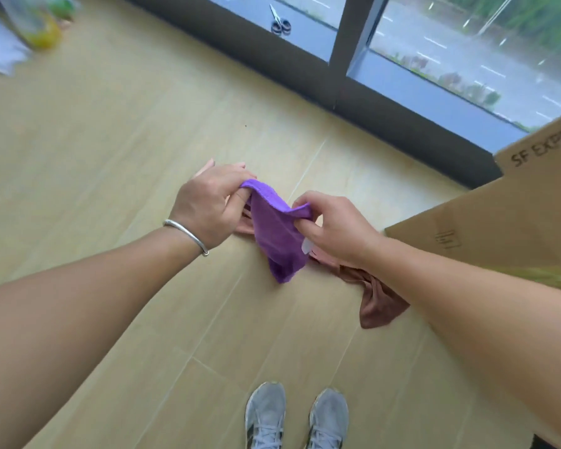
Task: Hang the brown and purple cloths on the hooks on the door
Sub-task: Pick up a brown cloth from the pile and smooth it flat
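The purple cloth (277, 241) hangs between both hands above the wooden floor. My left hand (208, 205) pinches its upper left edge and my right hand (334, 228) pinches the upper right edge. The brown cloth (378, 299) hangs below and behind my right hand and forearm; a pinkish part of it also shows behind the purple cloth. Which hand holds the brown cloth is hidden. No door or hooks are in view.
A large cardboard box (499, 222) stands at the right. A dark window frame (305, 76) runs along the far side, with scissors (280, 22) on its sill. Blurred bottles (36, 24) are at the top left. My grey shoes (297, 416) stand on the floor below.
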Tool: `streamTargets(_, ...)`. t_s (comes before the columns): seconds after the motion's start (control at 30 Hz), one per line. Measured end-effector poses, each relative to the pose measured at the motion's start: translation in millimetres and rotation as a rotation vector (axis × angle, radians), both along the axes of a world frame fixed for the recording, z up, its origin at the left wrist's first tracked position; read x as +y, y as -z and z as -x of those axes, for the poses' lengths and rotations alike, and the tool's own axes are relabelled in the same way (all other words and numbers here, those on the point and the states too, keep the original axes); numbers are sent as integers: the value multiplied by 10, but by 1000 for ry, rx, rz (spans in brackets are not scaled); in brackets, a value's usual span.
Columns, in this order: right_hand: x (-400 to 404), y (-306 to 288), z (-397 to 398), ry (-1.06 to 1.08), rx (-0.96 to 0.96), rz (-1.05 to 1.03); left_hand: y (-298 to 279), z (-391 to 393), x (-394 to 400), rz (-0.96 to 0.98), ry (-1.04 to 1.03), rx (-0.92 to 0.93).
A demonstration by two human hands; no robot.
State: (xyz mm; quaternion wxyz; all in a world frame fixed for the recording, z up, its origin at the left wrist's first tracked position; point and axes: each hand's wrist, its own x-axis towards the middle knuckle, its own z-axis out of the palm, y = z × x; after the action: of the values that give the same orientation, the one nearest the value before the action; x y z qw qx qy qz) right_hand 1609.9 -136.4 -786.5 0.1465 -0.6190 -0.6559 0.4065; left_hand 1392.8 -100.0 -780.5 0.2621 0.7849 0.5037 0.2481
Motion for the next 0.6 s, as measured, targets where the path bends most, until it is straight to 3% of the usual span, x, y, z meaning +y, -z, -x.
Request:
streamTargets(0.13, 238, -417, 401, -27, 51, 20, -434, 506, 35, -45, -87, 57)
streamTargets(0.27, 458, -787, 759, -12, 91, -109, -652, 1029, -107, -6, -192, 164)
streamTargets(0.47, 520, -1353, 1298, -399, -22, -412, -816, 1451, -540, -6, -335, 337)
streamTargets(0.6, 367, -1845, 1552, -588, 69, -579, -945, 1544, -817, -56, -513, 329)
